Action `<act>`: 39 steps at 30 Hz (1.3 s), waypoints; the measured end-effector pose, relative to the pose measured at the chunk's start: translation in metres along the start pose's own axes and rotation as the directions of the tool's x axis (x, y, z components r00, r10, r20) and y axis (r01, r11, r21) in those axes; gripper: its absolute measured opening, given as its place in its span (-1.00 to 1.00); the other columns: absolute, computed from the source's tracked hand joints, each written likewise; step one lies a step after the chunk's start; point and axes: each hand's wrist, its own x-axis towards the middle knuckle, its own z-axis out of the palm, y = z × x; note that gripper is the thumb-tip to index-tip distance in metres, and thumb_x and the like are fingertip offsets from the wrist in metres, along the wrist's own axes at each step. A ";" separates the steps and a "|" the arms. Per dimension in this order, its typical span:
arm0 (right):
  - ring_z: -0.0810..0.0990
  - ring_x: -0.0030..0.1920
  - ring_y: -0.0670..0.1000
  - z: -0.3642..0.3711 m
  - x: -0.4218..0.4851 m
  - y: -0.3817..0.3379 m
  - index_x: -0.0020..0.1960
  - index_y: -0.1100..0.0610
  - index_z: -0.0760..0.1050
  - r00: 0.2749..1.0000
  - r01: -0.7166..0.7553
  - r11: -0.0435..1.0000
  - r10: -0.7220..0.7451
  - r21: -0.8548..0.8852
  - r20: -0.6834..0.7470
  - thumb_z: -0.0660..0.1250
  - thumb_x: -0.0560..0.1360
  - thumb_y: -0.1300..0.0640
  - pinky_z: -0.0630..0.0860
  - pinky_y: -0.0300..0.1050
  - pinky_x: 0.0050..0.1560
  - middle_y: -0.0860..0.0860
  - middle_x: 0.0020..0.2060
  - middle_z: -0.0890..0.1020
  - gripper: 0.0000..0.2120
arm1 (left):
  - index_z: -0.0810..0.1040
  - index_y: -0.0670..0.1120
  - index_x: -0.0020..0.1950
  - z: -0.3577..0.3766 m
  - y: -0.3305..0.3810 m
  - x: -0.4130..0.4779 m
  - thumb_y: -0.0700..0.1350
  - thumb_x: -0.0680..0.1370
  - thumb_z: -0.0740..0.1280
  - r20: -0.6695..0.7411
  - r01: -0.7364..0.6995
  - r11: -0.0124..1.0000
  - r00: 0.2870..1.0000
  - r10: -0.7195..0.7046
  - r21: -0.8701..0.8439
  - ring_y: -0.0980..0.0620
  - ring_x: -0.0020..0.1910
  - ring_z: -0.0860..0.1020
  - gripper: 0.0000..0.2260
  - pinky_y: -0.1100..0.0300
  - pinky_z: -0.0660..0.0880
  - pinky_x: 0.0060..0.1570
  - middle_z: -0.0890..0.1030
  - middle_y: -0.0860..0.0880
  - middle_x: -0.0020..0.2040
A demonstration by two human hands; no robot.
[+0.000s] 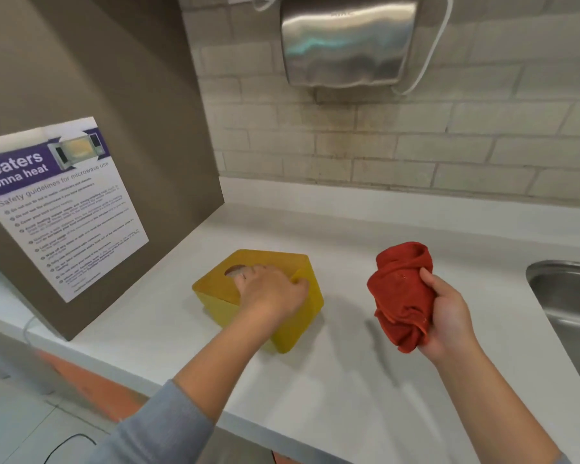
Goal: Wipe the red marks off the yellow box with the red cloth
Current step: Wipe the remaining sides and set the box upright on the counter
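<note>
A yellow box (pixel 215 289) with an oval hole in its top lies on the white counter, left of centre. My left hand (pixel 270 293) lies over the top of the box, thumb hooked over its right edge and fingers reaching toward the hole. My right hand (pixel 444 316) grips a bunched red cloth (pixel 399 293), held above the counter to the right of the box and apart from it. No red marks show on the visible faces of the box.
A brown panel with a microwave safety poster (pixel 61 202) stands left of the box. A steel sink (pixel 570 306) is set into the counter (pixel 332 380) at the right edge. A steel hand dryer (pixel 347 41) hangs on the tiled wall above.
</note>
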 end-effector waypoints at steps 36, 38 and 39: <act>0.68 -0.27 0.23 -0.029 -0.024 0.015 0.10 0.18 0.54 0.998 -0.054 0.999 0.054 -0.009 -0.031 0.26 0.45 0.02 0.64 0.10 -0.27 0.24 -0.15 0.69 -0.69 | 0.60 0.00 0.15 -0.015 -0.052 0.027 0.31 0.51 0.13 0.317 -0.238 0.842 0.849 0.422 -0.484 -0.01 0.04 0.58 -0.51 0.09 0.50 0.13 0.63 0.00 0.09; 0.62 -0.20 0.24 -0.023 -0.023 0.009 0.09 0.14 0.54 0.999 0.013 0.997 -0.017 -0.072 -0.046 0.19 0.55 0.03 0.61 0.08 -0.26 0.24 -0.09 0.66 -0.75 | 0.64 -0.06 0.06 -0.016 -0.042 0.029 0.29 0.50 0.17 0.348 -0.143 0.820 0.855 0.384 -0.555 -0.04 0.00 0.62 -0.52 0.07 0.52 0.12 0.66 -0.05 0.05; 0.60 -0.18 0.24 -0.018 -0.023 0.006 0.07 0.10 0.55 0.995 0.068 0.991 -0.076 -0.117 -0.065 0.18 0.57 0.04 0.58 0.07 -0.24 0.23 -0.09 0.64 -0.78 | 0.64 -0.08 0.05 -0.015 -0.038 0.030 0.29 0.50 0.19 0.354 -0.115 0.804 0.855 0.379 -0.583 -0.05 -0.01 0.63 -0.52 0.06 0.52 0.13 0.67 -0.07 0.04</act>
